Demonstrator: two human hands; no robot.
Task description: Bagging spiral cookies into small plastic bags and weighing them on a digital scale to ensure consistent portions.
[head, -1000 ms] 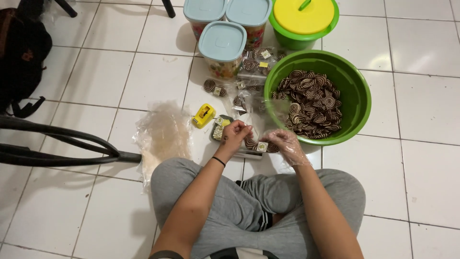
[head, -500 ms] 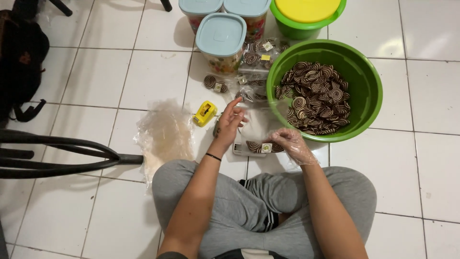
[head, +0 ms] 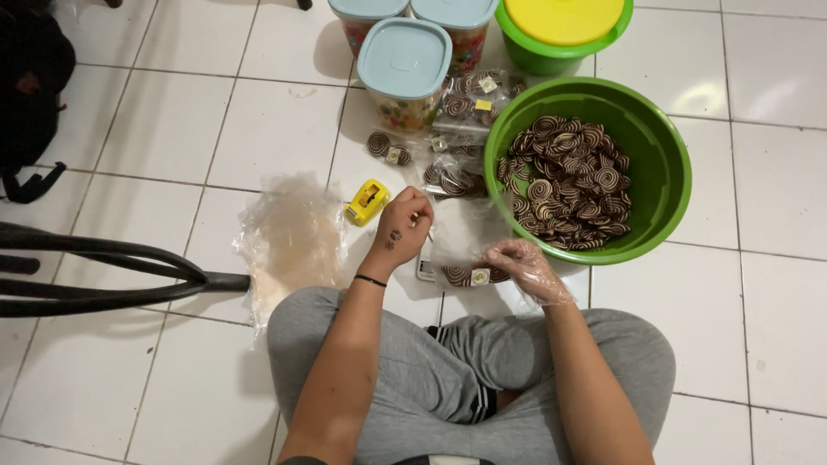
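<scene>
Gloved right hand on cookie bag

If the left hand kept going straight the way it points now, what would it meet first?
Most likely the sealed packets of swirl cookies just beyond the left hand, which points up the floor; behind them stands the blue-lidded container. Height above the floor is unclear.

Head-worn camera, looking steeply down, close over lap and floor

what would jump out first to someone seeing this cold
The big green basin heaped with brown-and-white spiral cookies, on the tiles at upper right. Just below it, the right hand, in a clear plastic glove, touches a small bag of cookies, while the bare left hand hovers beside.
</scene>
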